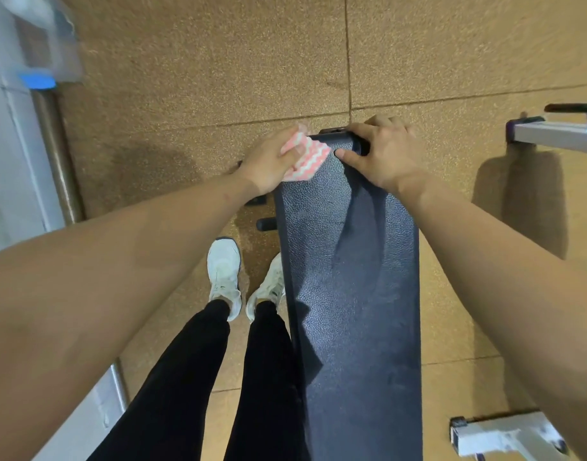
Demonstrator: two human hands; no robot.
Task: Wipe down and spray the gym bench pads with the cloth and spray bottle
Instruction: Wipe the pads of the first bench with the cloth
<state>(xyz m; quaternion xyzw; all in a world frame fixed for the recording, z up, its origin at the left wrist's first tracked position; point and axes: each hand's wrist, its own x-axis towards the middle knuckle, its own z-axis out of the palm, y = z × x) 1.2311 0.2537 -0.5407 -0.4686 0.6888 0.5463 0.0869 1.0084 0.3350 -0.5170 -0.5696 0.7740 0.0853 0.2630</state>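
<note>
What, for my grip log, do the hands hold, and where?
Left hand: the cloth, by its left edge. Right hand: the bench pad, by its far end.

Left arm: bare, stretched forward from the lower left.
Left hand (268,163): my fingers (288,155) bent over the cloth (313,156), holding it on the pad's (352,294) far corner.
Right arm: bare, stretched forward.
Right hand (383,154): fingers hooked over the pad's far end, thumb flat on top.

One bench pad (352,294), one cloth (307,158), two hands (268,163) (385,156)
</note>
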